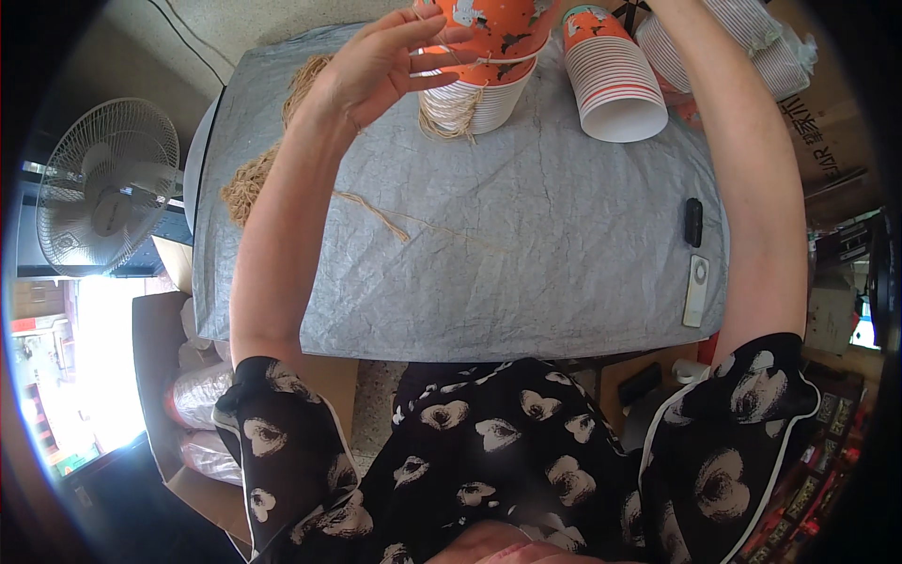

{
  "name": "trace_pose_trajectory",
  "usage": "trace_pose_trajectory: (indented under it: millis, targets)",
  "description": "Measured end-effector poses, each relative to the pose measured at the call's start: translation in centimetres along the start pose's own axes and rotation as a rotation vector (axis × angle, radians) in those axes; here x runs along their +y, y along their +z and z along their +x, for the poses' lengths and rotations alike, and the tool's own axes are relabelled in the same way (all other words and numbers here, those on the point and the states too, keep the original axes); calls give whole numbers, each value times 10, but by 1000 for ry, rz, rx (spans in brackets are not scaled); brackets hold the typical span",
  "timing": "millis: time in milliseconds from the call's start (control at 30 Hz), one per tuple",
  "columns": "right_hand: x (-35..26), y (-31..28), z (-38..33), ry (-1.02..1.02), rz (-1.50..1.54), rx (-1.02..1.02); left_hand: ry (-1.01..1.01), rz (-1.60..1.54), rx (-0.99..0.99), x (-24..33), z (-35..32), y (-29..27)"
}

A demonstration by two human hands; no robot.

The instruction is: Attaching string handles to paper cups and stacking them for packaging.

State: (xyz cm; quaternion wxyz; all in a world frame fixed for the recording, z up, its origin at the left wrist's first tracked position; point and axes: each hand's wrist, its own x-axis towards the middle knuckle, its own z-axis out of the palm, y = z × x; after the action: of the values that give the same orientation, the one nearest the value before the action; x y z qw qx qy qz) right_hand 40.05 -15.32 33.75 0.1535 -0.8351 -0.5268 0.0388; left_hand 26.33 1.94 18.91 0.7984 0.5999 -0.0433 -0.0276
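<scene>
My left hand reaches to the far middle, its fingers stretched out and apart beside an orange patterned paper bucket. Thin twine strands run across those fingers towards the bucket. Below the orange part, white stacked rims show, with a loose bundle of tan twine hanging against their left side. The bucket's top is cut off by the upper edge. My right forearm stretches up the right side, and its hand lies beyond the upper edge.
More tan twine lies behind my left forearm, on a grey-covered table. A stack of paper buckets rests on its side, with wrapped stacks behind. A black object and a whitish one lie right. A fan stands left.
</scene>
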Motion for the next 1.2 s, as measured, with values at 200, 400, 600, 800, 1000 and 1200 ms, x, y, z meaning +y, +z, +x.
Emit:
trace_pose_trajectory:
  millis: [200,400,600,800,1000,1200]
  targets:
    - [18,26,0,-46,-44,40,-64,-62,38,-17,-2,4]
    - [27,37,8,-75,-109,35,-104,-103,67,-27,-2,4]
    - [31,47,8,-72,-70,52,-126,-133,92,-32,-2,1]
    - [39,57,5,-39,-80,96,-123,-142,87,-33,-2,5]
    - [41,64,-1,-45,-90,133,-127,-214,91,-44,-3,-2]
    - [26,65,-33,182,-172,214,-41,-346,402,-93,-18,-18]
